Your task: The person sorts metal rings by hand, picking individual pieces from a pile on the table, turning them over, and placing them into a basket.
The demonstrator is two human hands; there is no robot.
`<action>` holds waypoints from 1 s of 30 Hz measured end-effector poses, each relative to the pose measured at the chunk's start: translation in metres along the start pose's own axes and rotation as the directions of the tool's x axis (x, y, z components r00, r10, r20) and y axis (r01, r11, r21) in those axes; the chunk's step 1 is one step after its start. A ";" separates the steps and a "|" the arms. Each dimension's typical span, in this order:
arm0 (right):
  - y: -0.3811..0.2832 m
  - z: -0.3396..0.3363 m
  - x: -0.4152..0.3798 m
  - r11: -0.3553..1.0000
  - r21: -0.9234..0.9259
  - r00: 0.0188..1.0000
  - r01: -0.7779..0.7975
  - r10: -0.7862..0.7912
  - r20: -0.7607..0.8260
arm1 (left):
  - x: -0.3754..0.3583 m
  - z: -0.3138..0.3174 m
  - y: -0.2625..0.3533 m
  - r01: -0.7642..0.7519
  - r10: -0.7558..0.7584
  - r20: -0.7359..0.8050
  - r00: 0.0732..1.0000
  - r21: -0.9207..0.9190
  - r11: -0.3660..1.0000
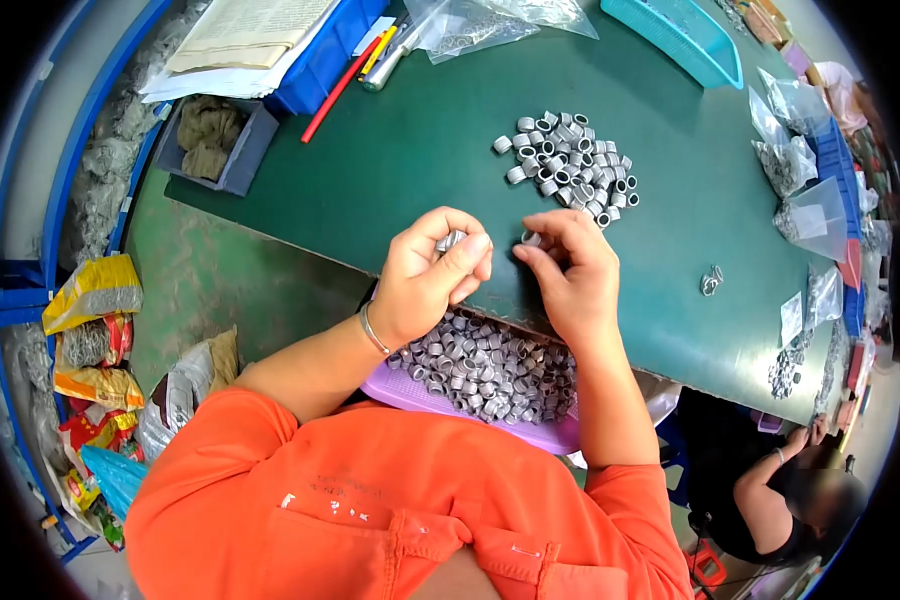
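My left hand (432,268) is closed around one or more small grey metal rings (451,241), partly hidden by the fingers. Just to its right, my right hand (576,272) pinches a single metal ring (530,238) between thumb and fingertips. Both hands are above the front edge of the green table (400,150). Beyond them lies a loose pile of short ribbed metal rings (570,165). Below my forearms, a purple basket (395,392) full of the same kind of rings (490,365) sits against my body.
A turquoise basket (685,45) stands at the far edge. On the left are a grey bin (242,165) with cloth, a blue box (315,75) under papers, and a red pen (342,88). Plastic bags of parts (810,215) line the right. A co-worker (760,490) sits at lower right.
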State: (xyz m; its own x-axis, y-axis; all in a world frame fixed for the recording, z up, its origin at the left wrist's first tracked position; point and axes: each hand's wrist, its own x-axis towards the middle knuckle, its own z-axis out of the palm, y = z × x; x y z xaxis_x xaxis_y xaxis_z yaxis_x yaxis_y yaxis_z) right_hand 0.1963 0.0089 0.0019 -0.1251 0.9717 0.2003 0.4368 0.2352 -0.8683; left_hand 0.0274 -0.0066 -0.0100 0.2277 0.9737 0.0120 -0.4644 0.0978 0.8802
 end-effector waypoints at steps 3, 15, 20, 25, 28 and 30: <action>0.002 -0.006 -0.011 0.875 0.453 0.984 -0.172 0.171 0.045 | 0.002 -0.001 0.000 -0.015 0.015 0.044 0.999 -0.006 1.000; 0.001 -0.028 -0.030 0.553 0.791 0.965 -0.263 0.163 0.207 | 0.002 -0.001 0.001 -0.022 0.020 0.034 0.999 0.036 0.999; -0.006 -0.037 -0.039 0.683 0.676 0.961 -0.276 0.204 0.186 | 0.002 -0.001 0.001 -0.024 0.022 0.052 0.998 0.039 0.999; -0.008 -0.040 -0.042 0.650 0.716 0.965 -0.254 0.222 0.141 | 0.002 0.000 0.002 -0.023 0.021 0.040 0.999 0.047 0.999; -0.007 -0.051 -0.045 0.761 0.577 0.954 -0.296 0.209 0.213 | 0.002 -0.001 0.000 -0.025 0.023 0.047 0.999 0.045 0.999; -0.012 -0.063 -0.042 0.930 0.196 0.898 -0.310 0.218 0.381 | 0.002 0.000 0.001 -0.023 0.021 0.041 0.999 0.038 0.999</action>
State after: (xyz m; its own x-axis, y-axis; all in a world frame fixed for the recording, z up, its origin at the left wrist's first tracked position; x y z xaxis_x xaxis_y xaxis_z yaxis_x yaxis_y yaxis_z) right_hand 0.2526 -0.0332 0.0329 -0.3568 0.9161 -0.1829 0.2704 -0.0861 -0.9589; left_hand 0.0271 -0.0045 -0.0095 0.2528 0.9662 0.0502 -0.4364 0.0676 0.8972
